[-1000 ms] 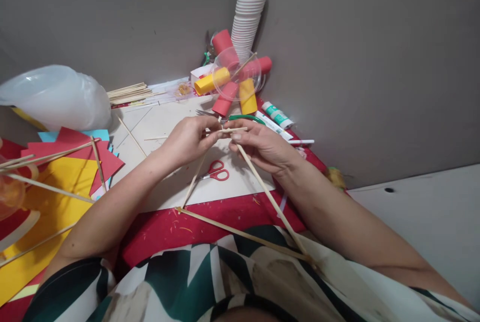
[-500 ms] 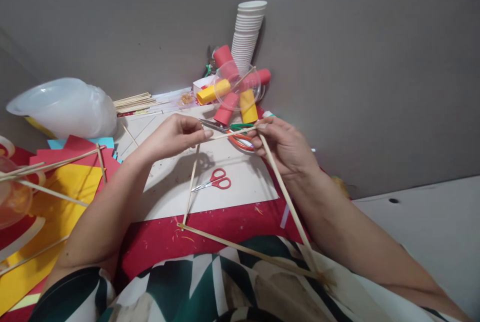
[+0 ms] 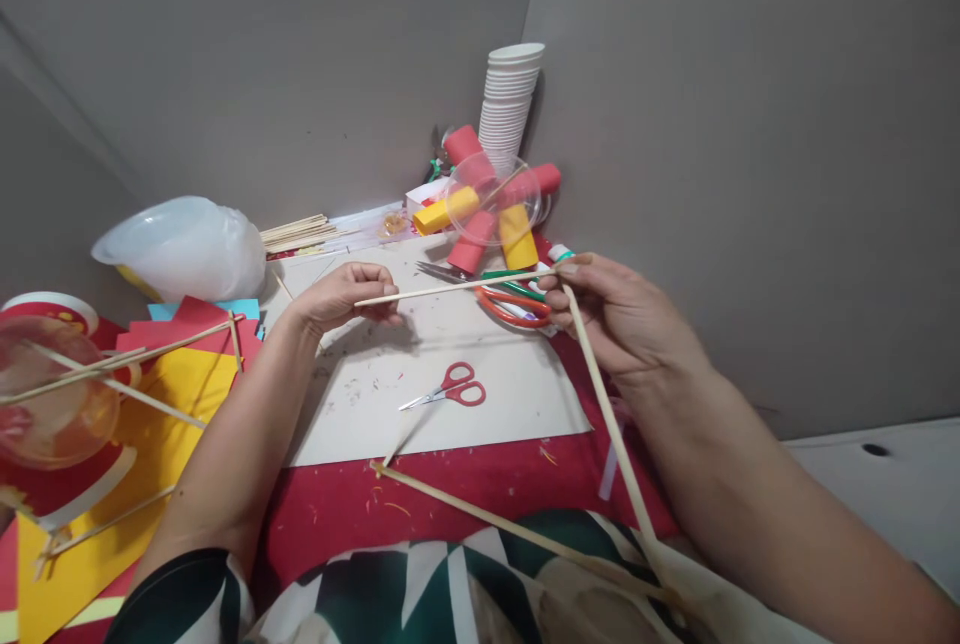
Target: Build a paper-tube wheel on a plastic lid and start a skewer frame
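My left hand is closed in a pinch on the left end of a thin wooden stick held level above a white board. My right hand is closed on that stick's right end, where it meets a second long stick running down toward my lap. A third stick lies across the red cloth and joins the long one near my body. Small red scissors lie on the board below the sticks.
A wheel of red and yellow paper rolls stands at the back by a stack of white cups. Orange and green scissors, a bundle of sticks, a plastic bag and coloured paper sheets crowd the left and rear.
My hands have moved apart, the left drawing back to the left and the right going right. The stick between them now spans a wider gap. The camera has tilted down a little.
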Tool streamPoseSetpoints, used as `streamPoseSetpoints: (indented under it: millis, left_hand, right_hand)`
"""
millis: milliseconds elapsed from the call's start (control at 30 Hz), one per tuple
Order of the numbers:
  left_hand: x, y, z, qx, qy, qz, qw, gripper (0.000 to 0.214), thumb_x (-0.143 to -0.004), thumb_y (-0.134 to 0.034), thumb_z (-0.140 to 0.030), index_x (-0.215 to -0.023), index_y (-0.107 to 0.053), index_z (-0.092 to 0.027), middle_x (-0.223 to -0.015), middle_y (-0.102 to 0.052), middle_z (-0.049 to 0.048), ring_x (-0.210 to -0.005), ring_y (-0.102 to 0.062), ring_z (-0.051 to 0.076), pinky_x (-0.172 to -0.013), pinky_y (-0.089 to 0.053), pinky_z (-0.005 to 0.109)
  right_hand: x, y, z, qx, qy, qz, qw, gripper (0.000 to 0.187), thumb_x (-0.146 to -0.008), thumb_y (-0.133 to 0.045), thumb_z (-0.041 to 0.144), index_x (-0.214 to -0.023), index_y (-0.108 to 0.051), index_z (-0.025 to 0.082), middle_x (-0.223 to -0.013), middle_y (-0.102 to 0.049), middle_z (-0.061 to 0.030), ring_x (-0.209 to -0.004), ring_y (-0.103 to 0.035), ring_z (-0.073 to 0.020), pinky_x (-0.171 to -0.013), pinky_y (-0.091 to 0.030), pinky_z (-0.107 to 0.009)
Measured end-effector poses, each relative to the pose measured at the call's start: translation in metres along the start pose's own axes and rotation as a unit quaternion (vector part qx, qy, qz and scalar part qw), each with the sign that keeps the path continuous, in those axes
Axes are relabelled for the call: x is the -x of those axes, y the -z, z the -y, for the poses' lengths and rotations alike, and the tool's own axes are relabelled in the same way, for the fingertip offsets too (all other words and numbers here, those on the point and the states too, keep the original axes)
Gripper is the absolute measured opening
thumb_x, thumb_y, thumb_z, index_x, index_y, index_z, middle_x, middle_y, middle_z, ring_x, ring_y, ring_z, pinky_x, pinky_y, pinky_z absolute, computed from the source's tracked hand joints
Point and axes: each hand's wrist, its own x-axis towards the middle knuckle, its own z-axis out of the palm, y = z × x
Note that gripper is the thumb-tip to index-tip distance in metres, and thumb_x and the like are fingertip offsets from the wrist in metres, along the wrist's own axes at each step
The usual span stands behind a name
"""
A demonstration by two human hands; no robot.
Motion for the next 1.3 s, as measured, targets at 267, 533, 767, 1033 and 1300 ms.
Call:
streamPoseSetpoints:
  millis: [267, 533, 767, 1033, 1300]
  left_hand:
    - [-0.007, -0.011, 0.01, 0.076, -0.005, 0.048, 0.996, 0.033, -0.073, -0.078, -0.03, -0.1, -0.065, -0.017, -0.093, -0.074, 0.0067, -0.077, -0.071, 0.016, -0.066, -0.057, 0.027]
    - [-0.016, -0.054, 0.012, 0.017, -0.028, 0.026, 0.999, 0.03, -0.08, -0.074, -0.03, -0.106, -0.067, -0.015, -0.108, -0.073, 0.0105, -0.091, -0.07, 0.016, -0.081, -0.054, 0.028]
    - [-0.02, -0.153, 0.003, -0.216, -0.092, 0.224, 0.946, 0.034, -0.084, -0.066, -0.029, -0.115, -0.063, -0.014, -0.1, -0.07, 0.0105, -0.089, -0.065, 0.021, -0.082, -0.051, 0.034]
    - [-0.004, -0.171, -0.019, -0.029, -0.024, 0.276, 0.96, 0.04, -0.087, -0.06, -0.055, -0.092, -0.058, -0.016, -0.079, -0.058, 0.0018, -0.066, -0.055, 0.012, -0.066, -0.046, 0.026]
    - [0.019, -0.161, -0.017, -0.196, -0.131, 0.217, 0.947, 0.026, -0.095, -0.054, -0.037, -0.101, -0.068, -0.016, -0.084, -0.061, 0.002, -0.075, -0.052, 0.012, -0.072, -0.042, 0.023]
  right_hand:
    - [0.001, -0.004, -0.001, -0.039, -0.004, 0.014, 0.999, 0.025, -0.052, -0.08, 0.016, -0.062, -0.057, 0.016, -0.059, -0.062, 0.0011, -0.042, -0.035, -0.002, -0.031, -0.021, -0.009]
    - [0.004, -0.003, 0.001, -0.082, 0.009, 0.038, 0.996, 0.026, -0.058, -0.08, 0.018, -0.065, -0.055, 0.015, -0.063, -0.062, 0.0026, -0.042, -0.033, -0.0001, -0.031, -0.019, -0.008]
    - [0.008, -0.008, 0.002, -0.13, -0.004, 0.049, 0.99, 0.022, -0.065, -0.075, 0.017, -0.069, -0.054, 0.015, -0.064, -0.061, 0.0031, -0.042, -0.032, 0.0005, -0.03, -0.019, -0.006]
    - [0.013, -0.007, 0.014, -0.181, 0.037, 0.016, 0.983, 0.015, -0.065, -0.072, 0.011, -0.065, -0.057, 0.014, -0.062, -0.061, 0.0023, -0.039, -0.035, 0.0003, -0.028, -0.022, -0.007]
    - [0.016, -0.009, 0.023, -0.259, 0.053, -0.017, 0.964, 0.013, -0.068, -0.065, 0.008, -0.061, -0.056, 0.014, -0.06, -0.058, 0.0024, -0.037, -0.032, 0.0015, -0.027, -0.019, -0.007]
